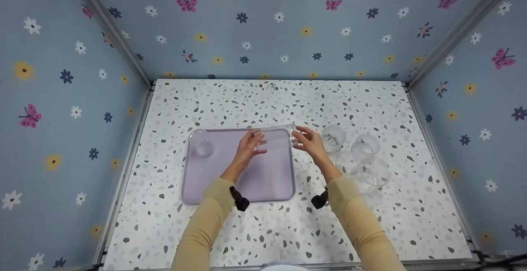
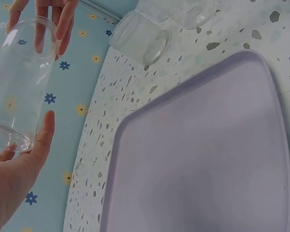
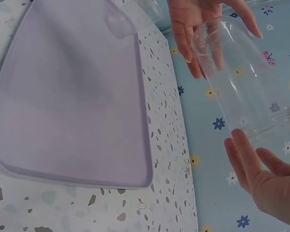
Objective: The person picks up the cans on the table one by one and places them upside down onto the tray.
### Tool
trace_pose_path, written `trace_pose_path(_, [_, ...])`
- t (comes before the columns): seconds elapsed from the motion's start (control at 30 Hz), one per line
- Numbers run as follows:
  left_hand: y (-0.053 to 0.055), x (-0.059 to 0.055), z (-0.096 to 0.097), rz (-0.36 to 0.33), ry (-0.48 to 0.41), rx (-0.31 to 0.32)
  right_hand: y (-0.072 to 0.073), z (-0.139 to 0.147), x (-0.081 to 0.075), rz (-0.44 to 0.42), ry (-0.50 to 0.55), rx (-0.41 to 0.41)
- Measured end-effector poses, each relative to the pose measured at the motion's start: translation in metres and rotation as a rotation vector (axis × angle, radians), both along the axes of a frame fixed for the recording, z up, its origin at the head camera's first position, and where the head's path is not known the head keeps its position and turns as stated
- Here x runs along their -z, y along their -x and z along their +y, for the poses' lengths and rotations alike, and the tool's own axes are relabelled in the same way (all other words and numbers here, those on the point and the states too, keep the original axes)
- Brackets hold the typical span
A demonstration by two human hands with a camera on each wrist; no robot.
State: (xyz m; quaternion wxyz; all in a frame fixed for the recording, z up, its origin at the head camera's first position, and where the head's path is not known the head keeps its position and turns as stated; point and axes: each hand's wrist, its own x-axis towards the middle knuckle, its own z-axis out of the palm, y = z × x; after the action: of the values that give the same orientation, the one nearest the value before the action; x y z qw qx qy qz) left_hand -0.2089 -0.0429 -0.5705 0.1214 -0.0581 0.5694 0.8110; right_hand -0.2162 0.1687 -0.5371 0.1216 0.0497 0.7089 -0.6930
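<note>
A clear, straight-sided drinking glass (image 1: 275,138) is held on its side above the back right part of a lilac tray (image 1: 263,180). My left hand (image 1: 247,146) grips its left end, with the thick base between thumb and fingers in the left wrist view. At the other end my right hand (image 1: 311,141) holds the glass by its rim, fingers curved about it. Both wrist views show the glass (image 2: 21,82) raised, its inside see-through and bare.
Another clear glass (image 1: 203,145) stands in the tray's back left corner. Several more clear glasses (image 1: 365,145) stand grouped on the speckled table (image 1: 230,102) right of the tray. Patterned blue panels (image 1: 263,28) enclose the table at the back and sides.
</note>
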Motion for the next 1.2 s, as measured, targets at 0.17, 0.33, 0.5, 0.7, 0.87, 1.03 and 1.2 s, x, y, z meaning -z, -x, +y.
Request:
trace_pose_path(0.17, [-0.003, 0.0, 0.0, 0.009, -0.019, -0.02, -0.002, -0.001, 0.002, -0.008, 0.021, 0.014])
trace_pose_path(0.33, [-0.004, 0.002, -0.001, 0.014, -0.008, -0.015, -0.002, -0.001, 0.005, -0.008, 0.04, -0.006])
trace_pose_path(0.5, [-0.005, 0.002, -0.002, -0.003, 0.023, -0.02, -0.002, -0.001, 0.008, -0.006, 0.012, -0.036])
trace_pose_path(0.7, [-0.006, 0.001, -0.002, -0.017, 0.046, -0.052, -0.006, 0.001, 0.006, 0.011, -0.069, -0.092])
trace_pose_path(0.87, [-0.005, 0.005, -0.003, -0.024, 0.101, -0.098, -0.004, 0.006, 0.011, 0.017, -0.133, -0.114])
trace_pose_path(1.03, [0.001, 0.024, -0.008, 0.012, 0.116, -0.111, -0.006, 0.012, 0.013, 0.034, -0.194, -0.118])
trace_pose_path(1.2, [-0.002, 0.007, -0.011, -0.071, 0.255, -0.099, -0.008, 0.02, 0.017, 0.13, -0.347, -0.127])
